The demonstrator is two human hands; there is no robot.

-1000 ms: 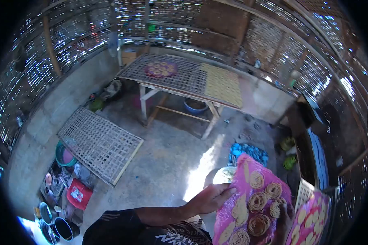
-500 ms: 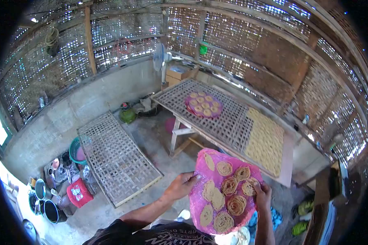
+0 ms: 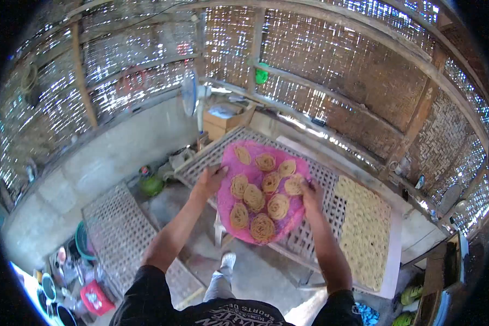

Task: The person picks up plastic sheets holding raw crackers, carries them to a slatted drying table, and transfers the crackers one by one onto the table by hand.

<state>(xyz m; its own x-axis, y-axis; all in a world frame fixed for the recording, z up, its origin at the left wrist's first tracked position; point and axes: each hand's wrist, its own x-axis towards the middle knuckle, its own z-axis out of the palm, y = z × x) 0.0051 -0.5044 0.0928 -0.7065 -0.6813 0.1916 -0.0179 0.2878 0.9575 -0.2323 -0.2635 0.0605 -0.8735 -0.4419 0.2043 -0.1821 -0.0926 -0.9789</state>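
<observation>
At frame centre, a roundish pink mesh sheet point(image 3: 289, 221) with tan coiled nests point(image 3: 254, 198) is held facing the camera, long axis unclear; its sides are gripped by the left hand point(image 3: 215, 178) and right hand point(image 3: 311, 196), both partly hidden.

A pink sheet point(image 3: 256, 176) (roundish, held aloft) carries tan coils point(image 3: 254, 198), seemingly noodles.

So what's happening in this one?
A person holds a round pink mesh sheet dotted with pale coiled noodle-like rounds up in front of them, the left hand gripping its right edge and the right hand its left edge. Beyond it stands a table with a woven lattice top; at its far right end lies a yellowish patterned layer. A second lattice panel is lower down on the left.
</observation>
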